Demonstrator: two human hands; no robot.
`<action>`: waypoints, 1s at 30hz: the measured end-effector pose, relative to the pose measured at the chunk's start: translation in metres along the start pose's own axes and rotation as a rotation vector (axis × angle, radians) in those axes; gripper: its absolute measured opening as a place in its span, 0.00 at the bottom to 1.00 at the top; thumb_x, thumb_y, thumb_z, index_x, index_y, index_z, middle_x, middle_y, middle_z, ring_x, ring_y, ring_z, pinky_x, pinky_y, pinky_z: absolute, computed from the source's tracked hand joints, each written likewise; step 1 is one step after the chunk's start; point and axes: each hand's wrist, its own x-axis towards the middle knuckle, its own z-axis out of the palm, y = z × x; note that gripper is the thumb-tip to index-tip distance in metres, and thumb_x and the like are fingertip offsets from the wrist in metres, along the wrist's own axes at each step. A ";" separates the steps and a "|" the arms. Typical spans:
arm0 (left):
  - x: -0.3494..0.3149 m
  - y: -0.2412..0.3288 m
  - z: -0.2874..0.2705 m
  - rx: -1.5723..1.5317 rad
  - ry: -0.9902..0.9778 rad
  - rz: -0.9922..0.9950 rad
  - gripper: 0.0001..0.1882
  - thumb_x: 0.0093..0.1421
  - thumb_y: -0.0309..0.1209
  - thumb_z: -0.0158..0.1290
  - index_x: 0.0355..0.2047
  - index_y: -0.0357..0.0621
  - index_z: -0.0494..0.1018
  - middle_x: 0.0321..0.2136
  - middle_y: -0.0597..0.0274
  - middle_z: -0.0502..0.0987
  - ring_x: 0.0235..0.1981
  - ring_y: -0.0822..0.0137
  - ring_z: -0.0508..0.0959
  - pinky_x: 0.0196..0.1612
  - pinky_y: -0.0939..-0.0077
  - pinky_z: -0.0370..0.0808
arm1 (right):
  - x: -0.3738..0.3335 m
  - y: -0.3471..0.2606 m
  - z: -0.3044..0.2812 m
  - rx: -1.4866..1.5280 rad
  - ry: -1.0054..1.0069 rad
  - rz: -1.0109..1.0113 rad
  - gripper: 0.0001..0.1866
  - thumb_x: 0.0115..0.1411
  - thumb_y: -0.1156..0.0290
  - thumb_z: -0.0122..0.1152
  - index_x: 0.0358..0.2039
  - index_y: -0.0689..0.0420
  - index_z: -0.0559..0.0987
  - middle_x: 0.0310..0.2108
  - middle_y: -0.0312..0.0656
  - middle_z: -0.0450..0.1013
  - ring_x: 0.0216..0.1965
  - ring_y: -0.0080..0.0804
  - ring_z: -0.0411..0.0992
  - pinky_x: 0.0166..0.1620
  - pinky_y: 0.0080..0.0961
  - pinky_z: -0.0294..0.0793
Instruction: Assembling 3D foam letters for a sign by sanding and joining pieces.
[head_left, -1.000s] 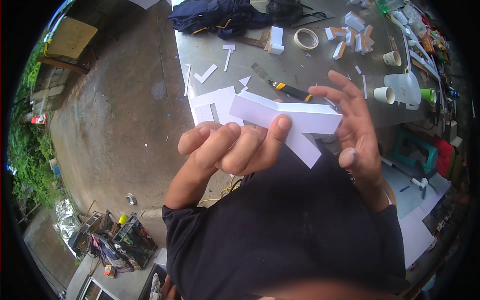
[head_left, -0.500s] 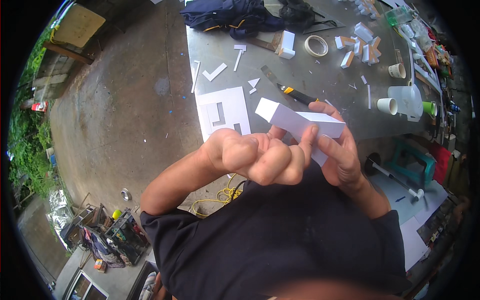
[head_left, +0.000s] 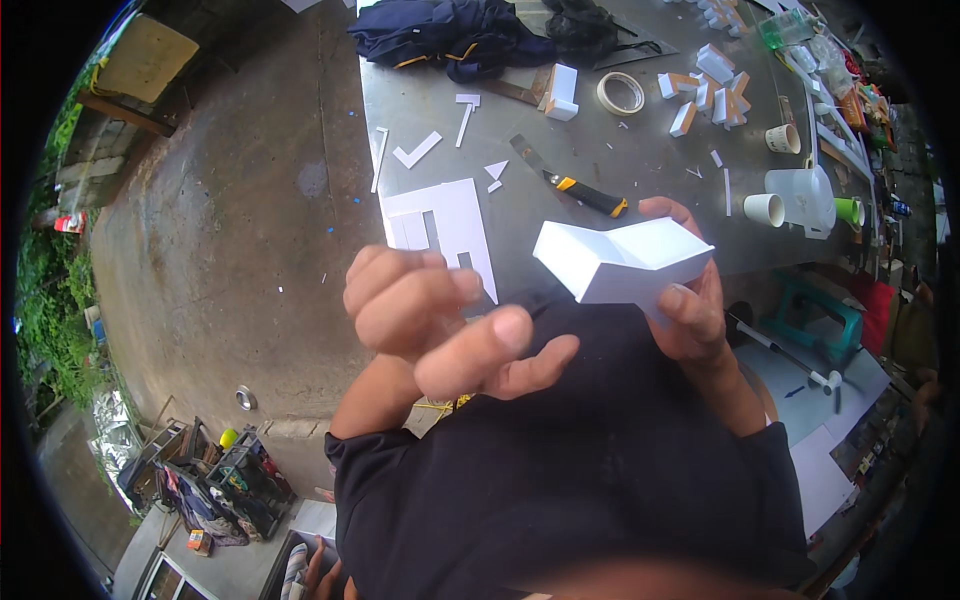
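My right hand (head_left: 692, 318) grips a white angled foam-board piece (head_left: 640, 280) by its right end, thumb at the near side and fingers behind. The piece is held up in front of my chest, its bent top face showing. To its left, my left hand (head_left: 440, 325) hovers apart from it, holding nothing, with some fingers loosely curled and others apart. Behind that hand a white board with cut-outs (head_left: 462, 215) lies at the table's left edge. A black and yellow utility knife (head_left: 590, 195) rests on the table just beyond the foam-board piece.
On the metal table (head_left: 700, 235) lie white offcuts (head_left: 418, 150), a tape roll (head_left: 620, 93), white-and-brown block pieces (head_left: 715, 90) and dark clothing (head_left: 450, 35). Cups (head_left: 764, 209) and a clear plastic container (head_left: 800, 198) stand at the right. A green stool (head_left: 835, 325) is below the table.
My left hand has come away from the foam-board piece and moved left, its fingers loosening. The piece has turned in my right hand, so its bent upper face now shows.
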 end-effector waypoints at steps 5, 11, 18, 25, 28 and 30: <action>-0.009 0.000 -0.005 -0.669 -0.267 -0.541 0.43 0.43 0.53 0.70 0.49 0.29 0.73 0.46 0.43 0.74 0.47 0.54 0.75 0.50 0.67 0.70 | 0.004 0.003 0.001 0.005 -0.054 -0.006 0.46 0.45 0.66 0.71 0.62 0.63 0.59 0.46 0.41 0.71 0.51 0.29 0.71 0.57 0.26 0.66; -0.012 0.015 -0.001 -0.744 -0.282 -0.685 0.30 0.48 0.28 0.69 0.51 0.31 0.73 0.47 0.45 0.78 0.48 0.59 0.78 0.51 0.71 0.71 | 0.004 0.000 0.002 -0.098 -0.040 -0.109 0.44 0.47 0.71 0.71 0.62 0.61 0.58 0.46 0.41 0.70 0.49 0.28 0.71 0.56 0.26 0.67; -0.058 0.004 0.015 -0.866 -0.247 -1.119 0.26 0.59 0.22 0.53 0.59 0.30 0.66 0.50 0.42 0.76 0.52 0.57 0.77 0.54 0.65 0.74 | 0.019 0.019 -0.029 -0.297 -0.073 -0.161 0.36 0.52 0.78 0.71 0.58 0.57 0.60 0.40 0.38 0.72 0.44 0.23 0.71 0.47 0.24 0.72; -0.068 -0.004 0.036 -0.640 -1.109 -0.944 0.29 0.51 0.32 0.67 0.51 0.29 0.73 0.41 0.51 0.80 0.44 0.63 0.77 0.52 0.66 0.71 | 0.001 0.037 -0.079 -0.674 -0.129 -0.135 0.40 0.47 0.68 0.73 0.57 0.58 0.61 0.30 0.45 0.76 0.34 0.34 0.76 0.39 0.31 0.73; -0.075 -0.003 0.053 -0.631 -1.325 -0.915 0.26 0.51 0.31 0.68 0.48 0.30 0.76 0.32 0.58 0.79 0.37 0.68 0.76 0.44 0.71 0.72 | -0.003 0.051 -0.089 -0.706 -0.121 -0.153 0.40 0.45 0.65 0.73 0.56 0.58 0.62 0.29 0.48 0.77 0.30 0.39 0.77 0.38 0.32 0.73; -0.069 0.006 0.063 -0.638 -1.416 -1.045 0.24 0.52 0.30 0.68 0.46 0.30 0.76 0.30 0.63 0.77 0.33 0.72 0.74 0.38 0.75 0.72 | -0.009 0.045 -0.092 -0.707 -0.095 -0.149 0.41 0.44 0.63 0.72 0.57 0.59 0.62 0.29 0.49 0.78 0.30 0.40 0.77 0.37 0.32 0.73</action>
